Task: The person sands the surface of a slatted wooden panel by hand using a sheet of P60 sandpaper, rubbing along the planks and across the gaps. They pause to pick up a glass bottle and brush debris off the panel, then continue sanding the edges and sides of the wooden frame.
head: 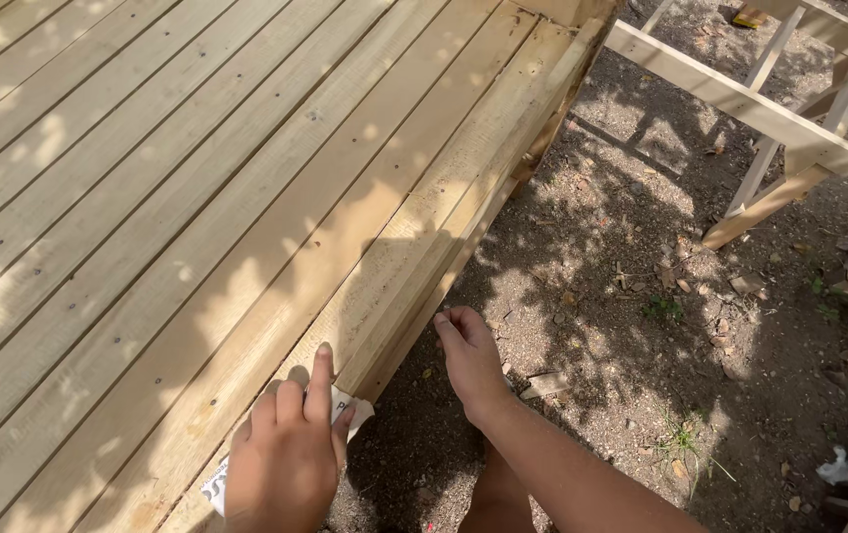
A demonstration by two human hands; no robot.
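Nearest to me, the left hand (286, 459) lies knuckles-up on the edge of the planked wooden worktop (148, 227), its fingers curled down and pressing a folded sheet of sandpaper (222, 484) flat against the outermost board, the forefinger stretched straight ahead along the grain. The paper's pale back shows at the hand's lower left and pokes out again by the thumb. Just to the right, off the edge, the right hand (470, 360) hangs with nothing in it, fingers loosely bent and their tips at or just beside the side rail (463, 212) that runs under the worktop's edge; I cannot tell whether they quite touch it. Its forearm comes in from the lower right. The worktop itself is made of long, pale, new-looking boards laid side by side with narrow dark gaps, running away diagonally toward the upper right, marked with knots and small fastener heads. Leaf shadow and patches of sun dapple the whole surface. This is outdoors: beyond the edge the ground (621, 296) is bare, gritty soil scattered with dry leaves, wood chips, a few small weeds and a short offcut of wood (545, 385). A scrap of white litter (839, 466) lies at the lower right. Farther off, at the upper right, stands an open timber frame (779, 118) of the same pale lumber, well apart from the worktop.
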